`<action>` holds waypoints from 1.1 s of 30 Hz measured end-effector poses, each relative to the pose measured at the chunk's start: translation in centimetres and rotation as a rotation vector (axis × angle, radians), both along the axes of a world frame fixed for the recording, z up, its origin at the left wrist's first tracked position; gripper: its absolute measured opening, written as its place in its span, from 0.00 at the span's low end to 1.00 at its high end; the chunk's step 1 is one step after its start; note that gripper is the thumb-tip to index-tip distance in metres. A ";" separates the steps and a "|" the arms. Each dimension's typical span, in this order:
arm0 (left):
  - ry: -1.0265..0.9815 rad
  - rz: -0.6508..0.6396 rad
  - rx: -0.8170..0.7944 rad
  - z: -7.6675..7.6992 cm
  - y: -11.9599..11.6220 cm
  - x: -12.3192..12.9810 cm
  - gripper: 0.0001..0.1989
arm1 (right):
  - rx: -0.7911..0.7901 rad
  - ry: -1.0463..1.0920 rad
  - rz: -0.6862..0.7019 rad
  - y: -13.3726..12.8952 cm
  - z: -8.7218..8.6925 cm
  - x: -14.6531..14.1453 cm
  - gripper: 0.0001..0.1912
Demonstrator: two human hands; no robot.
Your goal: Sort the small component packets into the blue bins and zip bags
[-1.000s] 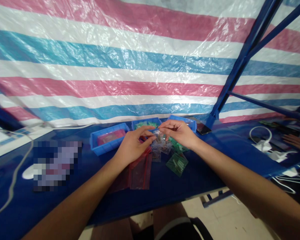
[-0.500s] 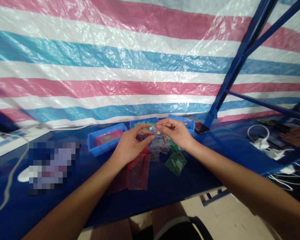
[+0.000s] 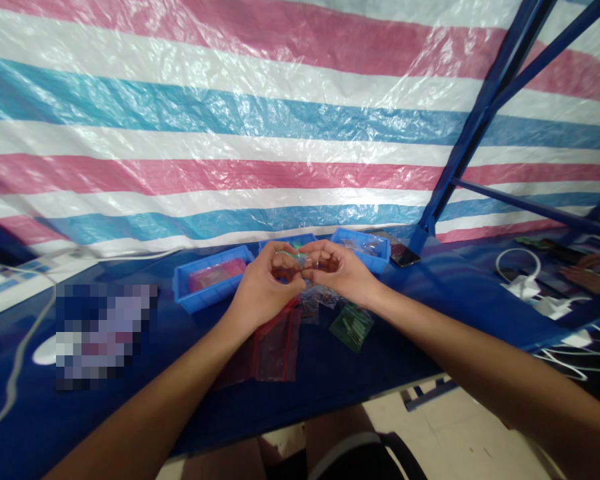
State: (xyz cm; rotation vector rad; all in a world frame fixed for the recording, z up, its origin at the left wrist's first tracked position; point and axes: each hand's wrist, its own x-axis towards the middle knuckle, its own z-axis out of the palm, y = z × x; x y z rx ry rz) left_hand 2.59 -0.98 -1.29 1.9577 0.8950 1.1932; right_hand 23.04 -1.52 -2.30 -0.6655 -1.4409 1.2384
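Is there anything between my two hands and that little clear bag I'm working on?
Nothing visible. The left hand and right hand already pinch the small clear bag between their fingertips, above the loose bags on the blue table.

A big shiny plastic sheet [image 3: 230, 133] with pink, white and blue stripes hangs behind the dark blue table [image 3: 130, 373]. Blue metal poles [image 3: 480, 113] stand right. Pale floor tiles [image 3: 470, 440] below.

both arms stretched forward, converging at centre. left hand [image 3: 261, 288] and right hand [image 3: 341, 270] curled, fingertips pinched and meeting each other, knuckles up. forearms bare, wrists roughly straight.
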 end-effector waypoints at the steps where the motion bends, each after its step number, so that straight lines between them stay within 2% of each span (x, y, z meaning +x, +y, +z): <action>1: 0.016 0.006 0.016 0.0 -0.1 0.0 0.22 | -0.006 -0.001 -0.002 -0.1 0.0 -0.1 0.23; 8: 0.088 -0.019 0.087 0.6 -1.0 0.1 0.16 | -0.037 0.015 0.002 -0.7 0.4 -0.8 0.21; 19: 0.031 -0.037 0.098 0.4 -1.0 0.5 0.21 | -0.030 0.026 0.053 -0.5 0.4 -0.5 0.23; 22: 0.017 -0.048 0.081 0.5 -0.9 0.3 0.21 | 0.007 0.014 0.059 -0.4 0.5 0.0 0.19; 25: 0.011 -0.016 0.063 0.6 -0.5 -0.3 0.23 | 0.151 -0.073 -0.073 -0.6 0.8 0.7 0.17; 28: -0.032 0.009 0.044 0.6 0.0 -0.8 0.25 | 0.441 -0.280 -0.245 -0.9 1.1 1.5 0.23; 30: -0.089 -0.011 0.011 0.6 0.2 -0.9 0.27 | 0.640 -0.429 -0.294 -0.8 1.1 1.8 0.25; 33: -0.168 -0.077 -0.065 0.7 0.3 -0.7 0.31 | 0.780 -0.533 -0.359 -0.5 0.8 2.1 0.20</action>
